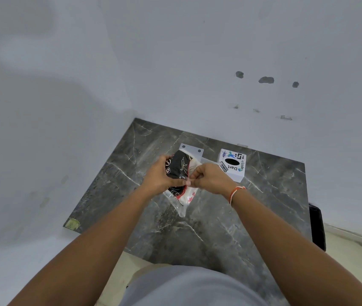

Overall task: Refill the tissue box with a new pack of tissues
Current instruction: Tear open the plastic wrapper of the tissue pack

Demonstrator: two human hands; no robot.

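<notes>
Dark grey marbled surface [197,228] set into a wall corner, pale wall [175,62] from 9 through 3 o'clock. Tissue pack [180,171] over the middle of the surface, raised in both grips, tilted, long axis running 11 to 5 o'clock. Black wrapper with white and red print on the 9 o'clock half, white tissue showing on the 3 o'clock side, clear plastic tail hanging off the 6 o'clock end. Cannot tell whether that tail touches the surface.

Left grip [160,175] closed round the pack from 9 o'clock, fingers wrapped over the black wrapper. Right grip [211,177] at 3 o'clock of the pack, fingers curled, pinching the wrapper edge near the pack's middle, right beside the left thumb. Orange-and-white thread band [236,192] on the right wrist.

Tissue box [233,165] at 2 o'clock of the pack, just beyond the right grip: white cube standing on the surface, black oval slot on top, stickers round the slot, "Dart" readable upside down. White flat plate [191,150] with two dark holes at 12 o'clock of the pack, partly hidden behind it.

Three grey chipped patches [266,80] on the wall at 1 o'clock. Yellowish tape scrap [72,224] on the surface corner at 8 o'clock. Black object [317,226] against the surface edge at 4 o'clock, too cut off to identify. Grey shirt [186,288] at 6 o'clock.
</notes>
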